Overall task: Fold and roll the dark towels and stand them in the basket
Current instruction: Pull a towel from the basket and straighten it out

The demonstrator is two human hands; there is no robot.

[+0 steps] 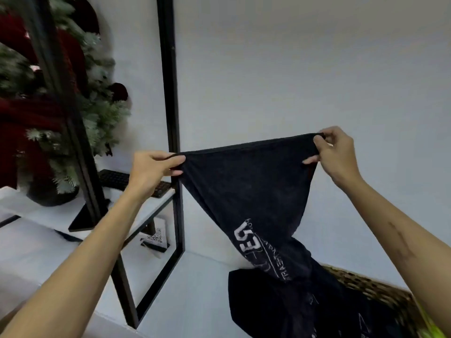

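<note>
A dark towel (246, 181) with white printed lettering hangs stretched in the air in front of a white wall. My left hand (152, 168) pinches its upper left corner. My right hand (335, 152) pinches the upper right corner, slightly higher. The towel narrows downward and its lower end trails onto a heap of more dark towels (280, 306). That heap lies partly in a woven wicker basket (373, 289) at the lower right; the basket's inside is mostly hidden.
A black metal frame (170, 93) stands upright just left of the towel. Behind it a white shelf (136, 208) carries a black keyboard (114, 179) and a potted frosted tree (73, 106) with red decorations. A white surface (195, 301) lies below.
</note>
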